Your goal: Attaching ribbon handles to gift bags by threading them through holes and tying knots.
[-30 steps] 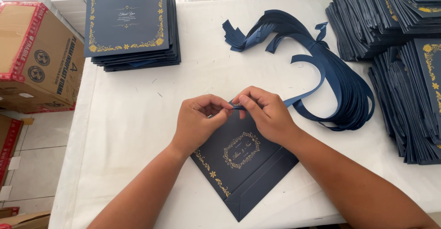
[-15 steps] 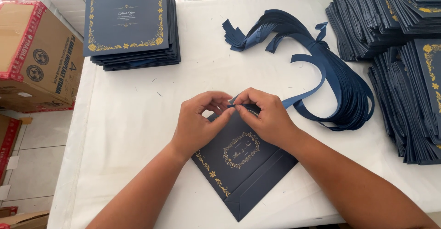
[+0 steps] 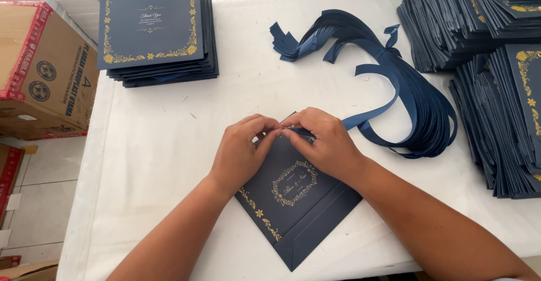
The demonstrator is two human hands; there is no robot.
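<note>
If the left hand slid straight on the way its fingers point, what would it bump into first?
The left hand points up and right, so it would first meet the right hand, whose fingertips already seem to touch it over the dark blue paper bag.

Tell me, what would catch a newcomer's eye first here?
Probably the two hands at the centre: the left hand and right hand pinch together at the top corner of a flat navy paper bag with gold ornament. Behind them a bundle of navy ribbons curls across the white table, with bag stacks at the far-left corner and right.
</note>
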